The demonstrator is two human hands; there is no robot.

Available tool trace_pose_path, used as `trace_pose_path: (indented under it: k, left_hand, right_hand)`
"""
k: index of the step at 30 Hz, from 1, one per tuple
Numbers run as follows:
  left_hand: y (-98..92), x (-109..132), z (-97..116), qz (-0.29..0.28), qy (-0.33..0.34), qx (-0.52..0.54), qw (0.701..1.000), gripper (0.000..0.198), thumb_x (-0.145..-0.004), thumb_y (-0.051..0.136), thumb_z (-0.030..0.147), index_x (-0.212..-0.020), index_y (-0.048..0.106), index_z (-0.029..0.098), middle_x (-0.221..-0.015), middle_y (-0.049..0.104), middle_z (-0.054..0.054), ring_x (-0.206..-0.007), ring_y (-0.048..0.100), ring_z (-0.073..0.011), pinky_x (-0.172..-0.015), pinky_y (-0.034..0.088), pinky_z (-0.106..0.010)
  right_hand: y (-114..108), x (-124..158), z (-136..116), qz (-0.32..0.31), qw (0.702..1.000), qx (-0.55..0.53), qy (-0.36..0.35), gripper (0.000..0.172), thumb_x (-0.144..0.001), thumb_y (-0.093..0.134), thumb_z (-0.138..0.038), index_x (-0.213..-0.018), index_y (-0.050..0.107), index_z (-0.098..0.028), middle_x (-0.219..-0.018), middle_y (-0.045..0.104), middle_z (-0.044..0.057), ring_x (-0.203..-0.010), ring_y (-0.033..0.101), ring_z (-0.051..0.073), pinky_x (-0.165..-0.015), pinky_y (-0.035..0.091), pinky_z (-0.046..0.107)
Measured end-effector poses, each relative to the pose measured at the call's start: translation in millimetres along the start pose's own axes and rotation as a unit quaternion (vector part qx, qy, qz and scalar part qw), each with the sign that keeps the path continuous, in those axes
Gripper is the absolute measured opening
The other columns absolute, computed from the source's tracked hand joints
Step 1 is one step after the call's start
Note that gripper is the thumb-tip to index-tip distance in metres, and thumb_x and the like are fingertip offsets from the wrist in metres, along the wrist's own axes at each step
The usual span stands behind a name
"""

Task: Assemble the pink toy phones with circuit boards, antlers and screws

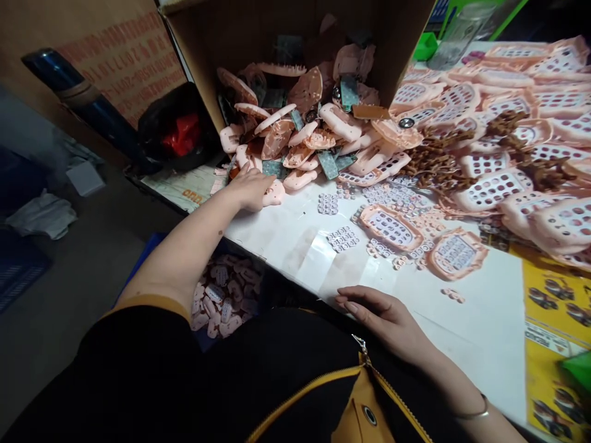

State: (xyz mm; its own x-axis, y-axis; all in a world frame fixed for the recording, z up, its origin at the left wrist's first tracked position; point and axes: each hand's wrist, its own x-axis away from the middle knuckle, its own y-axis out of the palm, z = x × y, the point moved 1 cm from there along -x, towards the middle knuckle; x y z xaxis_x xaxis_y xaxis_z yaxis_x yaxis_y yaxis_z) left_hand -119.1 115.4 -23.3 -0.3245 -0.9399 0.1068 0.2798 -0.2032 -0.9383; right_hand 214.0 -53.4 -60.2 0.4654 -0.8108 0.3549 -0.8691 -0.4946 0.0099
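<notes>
My left hand [253,187] reaches to the front left of a heap of pink plastic shell halves and circuit boards. Its fingers are curled against a pink plastic shell [276,193] at the table's surface; the fingertips are partly hidden. Near the table's front edge, my right hand [381,315] is open, fingers stretched out and holding nothing. Beyond it lie a pink shell with a keypad frame [392,227], a second such shell [458,253] and a grey button sheet [342,239].
A cardboard box [189,58] on its side holds the heap [307,123]. More pink shells [494,184] and brown clumps [438,157] cover the right side. A blue bottle [87,104] stands left by a black bag [161,132]. Below the table is a bin of pink pieces [226,292].
</notes>
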Motion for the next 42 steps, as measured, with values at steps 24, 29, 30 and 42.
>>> trace_pose_path:
  k: [24, 29, 30, 42]
  left_hand:
    - [-27.9, 43.7, 100.6, 0.230, 0.126, 0.671, 0.693, 0.066, -0.068, 0.058, 0.054, -0.128, 0.057, 0.025, -0.129, 0.064, -0.009, -0.139, 0.044, -0.0331, -0.112, 0.038, -0.051]
    - [-16.0, 48.6, 130.1, 0.243, 0.113, 0.649, 0.712, 0.068, -0.068, 0.049, 0.064, -0.128, 0.057, 0.032, -0.130, 0.063, -0.006, -0.142, 0.039, -0.0325, -0.114, 0.036, -0.051]
    - [-11.6, 49.3, 133.2, 0.240, 0.117, 0.645, 0.716, 0.068, -0.068, 0.048, 0.065, -0.127, 0.058, 0.033, -0.129, 0.064, -0.005, -0.143, 0.039, -0.0330, -0.114, 0.037, -0.052]
    - [28.8, 56.2, 123.5, 0.139, 0.090, 0.653, 0.739, 0.079, -0.056, 0.056, 0.069, -0.126, 0.058, 0.031, -0.125, 0.066, -0.009, -0.138, 0.043, -0.0411, -0.104, 0.044, -0.060]
  right_hand:
    - [9.0, -42.9, -7.7, -0.036, 0.991, -0.126, -0.039, 0.039, -0.076, 0.078, -0.044, -0.104, 0.070, -0.018, -0.095, 0.075, 0.007, -0.077, 0.068, 0.014, -0.075, 0.055, 0.032]
    - [17.8, -55.0, -32.3, 0.056, 0.962, -0.259, -0.067, 0.036, -0.066, 0.084, -0.035, -0.097, 0.069, -0.022, -0.089, 0.072, 0.001, -0.070, 0.068, 0.013, -0.068, 0.055, 0.030]
    - [16.8, -55.3, -33.8, 0.072, 0.953, -0.288, -0.062, 0.035, -0.066, 0.084, -0.033, -0.095, 0.069, -0.021, -0.087, 0.071, 0.001, -0.068, 0.068, 0.013, -0.067, 0.054, 0.030]
    - [11.9, -31.5, -22.6, 0.059, 0.934, -0.346, -0.058, 0.034, -0.066, 0.083, -0.042, -0.085, 0.069, -0.017, -0.069, 0.069, 0.000, -0.058, 0.063, 0.011, -0.057, 0.048, 0.024]
